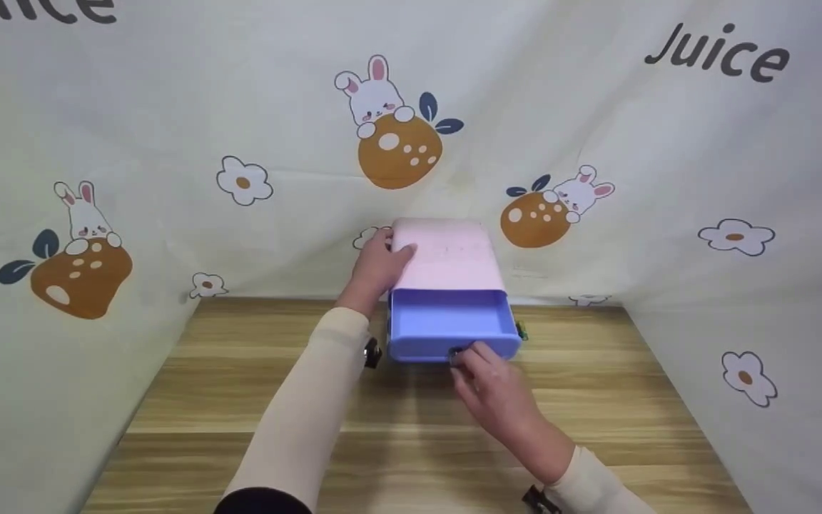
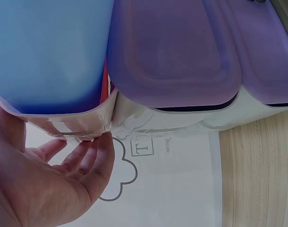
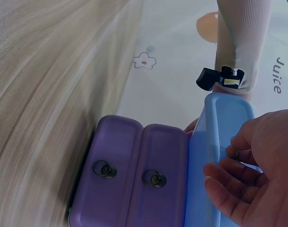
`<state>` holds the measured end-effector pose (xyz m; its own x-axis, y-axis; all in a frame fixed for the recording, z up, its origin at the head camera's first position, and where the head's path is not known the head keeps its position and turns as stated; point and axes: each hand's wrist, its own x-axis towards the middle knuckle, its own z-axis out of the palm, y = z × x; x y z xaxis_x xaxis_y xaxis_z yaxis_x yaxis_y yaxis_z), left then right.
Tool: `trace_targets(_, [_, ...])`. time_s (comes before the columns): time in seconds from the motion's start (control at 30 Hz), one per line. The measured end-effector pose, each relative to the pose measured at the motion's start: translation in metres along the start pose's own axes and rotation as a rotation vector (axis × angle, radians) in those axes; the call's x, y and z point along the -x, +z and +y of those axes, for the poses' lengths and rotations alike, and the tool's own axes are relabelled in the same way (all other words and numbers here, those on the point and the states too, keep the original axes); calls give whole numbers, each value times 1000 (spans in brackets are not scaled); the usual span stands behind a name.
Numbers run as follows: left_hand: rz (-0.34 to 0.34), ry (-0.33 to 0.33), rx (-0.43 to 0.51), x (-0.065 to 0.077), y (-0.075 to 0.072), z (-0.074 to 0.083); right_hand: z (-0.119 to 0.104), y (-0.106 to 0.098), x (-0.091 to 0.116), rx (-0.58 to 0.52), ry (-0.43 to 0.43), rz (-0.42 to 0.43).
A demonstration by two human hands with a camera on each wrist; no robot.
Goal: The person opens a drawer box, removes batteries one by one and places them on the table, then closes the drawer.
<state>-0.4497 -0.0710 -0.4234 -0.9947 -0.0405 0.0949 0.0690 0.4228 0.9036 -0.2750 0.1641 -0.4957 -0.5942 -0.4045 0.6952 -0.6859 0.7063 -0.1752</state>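
Observation:
A small cabinet with a pink top (image 1: 447,253) stands near the back of the table. Its blue top drawer (image 1: 454,314) is pulled out, its inside floor showing. Below it in the right wrist view are two purple drawers (image 3: 108,146), each with a metal ring, both pushed in. My right hand (image 1: 500,389) pinches the pull on the blue drawer's front; fingers mostly hide the pull. My left hand (image 1: 380,264) holds the cabinet's upper left edge, thumb on top; in the left wrist view its fingers (image 2: 103,163) lie along the side wall.
The wood-grain table (image 1: 254,400) extends around the cabinet. A printed cloth (image 1: 275,107) hangs close behind it and along both sides. A small green and yellow object (image 1: 522,330) shows at the cabinet's right. Something red (image 2: 105,85) is visible beside the blue drawer.

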Motion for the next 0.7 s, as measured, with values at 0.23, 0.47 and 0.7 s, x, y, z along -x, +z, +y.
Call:
trace_targets(0.23, [-5, -7, -1, -2, 0, 1, 2, 1, -4, -8, 35, -34])
trace_targets(0.47, [1, -3, -11, -3, 0, -1, 5, 5, -8, -34, 45, -21])
trace_targets(0.7, [1, -9, 6, -3, 0, -1, 7, 9, -11, -47, 40, -8])
